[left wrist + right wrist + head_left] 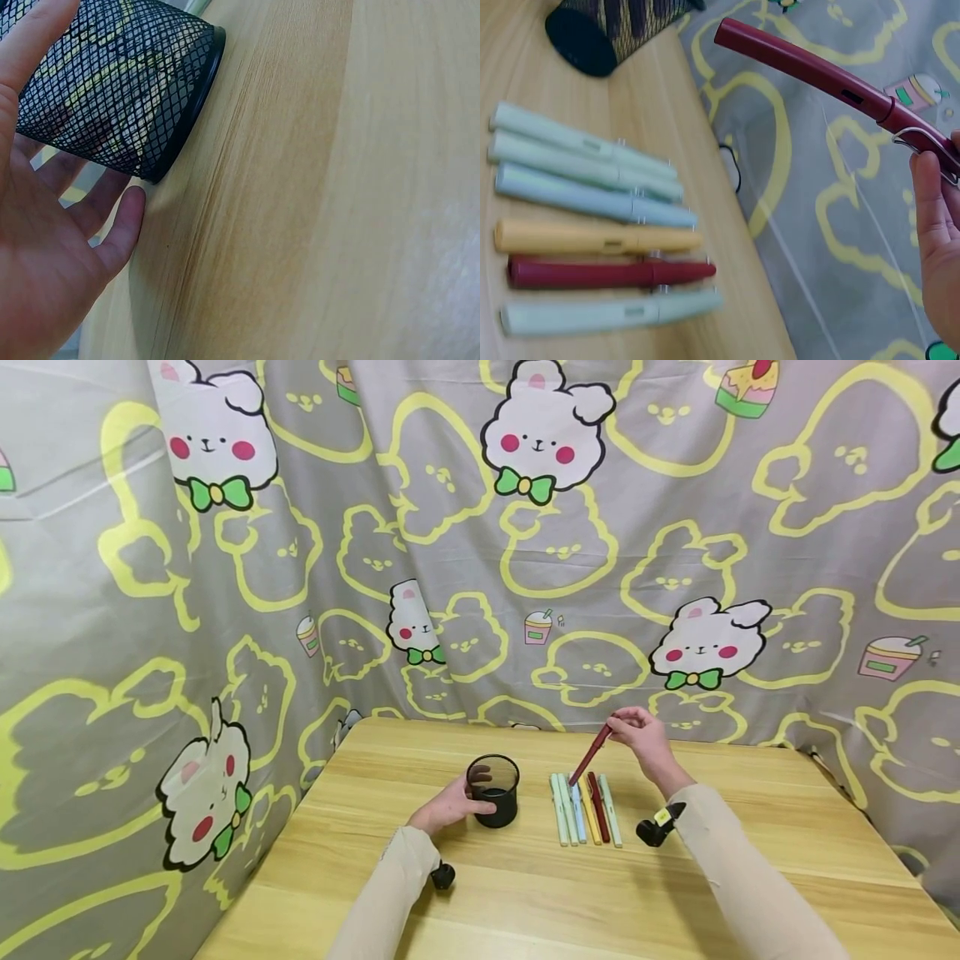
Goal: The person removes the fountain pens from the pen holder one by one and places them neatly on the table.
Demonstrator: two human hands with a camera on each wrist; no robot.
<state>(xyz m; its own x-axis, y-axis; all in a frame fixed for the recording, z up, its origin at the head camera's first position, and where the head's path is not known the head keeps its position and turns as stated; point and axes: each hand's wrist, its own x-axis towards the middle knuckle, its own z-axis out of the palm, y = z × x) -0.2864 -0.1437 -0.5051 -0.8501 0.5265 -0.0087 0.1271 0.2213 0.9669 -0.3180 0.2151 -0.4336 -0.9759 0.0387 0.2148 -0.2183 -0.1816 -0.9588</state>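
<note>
The right hand (643, 739) is pinching a dark red pen (589, 755) by its upper, clipped end, fingers curled round it near the clip. The pen is hanging in the air above the worktop (750, 827), its long axis slanting: the held end is pointing up and to the right, the free end down and to the left, toward the far ends of the pens lying below. In the right wrist view the pen (817, 75) is crossing the top of the picture, clear of the wood.

Under it a row of six pens (586, 808) is lying side by side, long axes running from near to far: two pale green, one pale blue, one yellow, one dark red, one pale green. They are lying close together, nearly touching.

The left hand (447, 807) is resting against the black mesh pen cup (493, 790), fingers lying fairly straight along its wall and the thumb on the other side, cupping it rather than clenching. In the left wrist view the little finger is lying on the wood just beside the cup's base rim (187, 112). The cup is standing upright, mouth facing up, just left of the pen row and well apart from the worktop's edges.

Bare wood is stretching to the right of the pens and toward the near edge. A printed bunny cloth (480, 527) is hanging close behind the far edge and along the left side.
</note>
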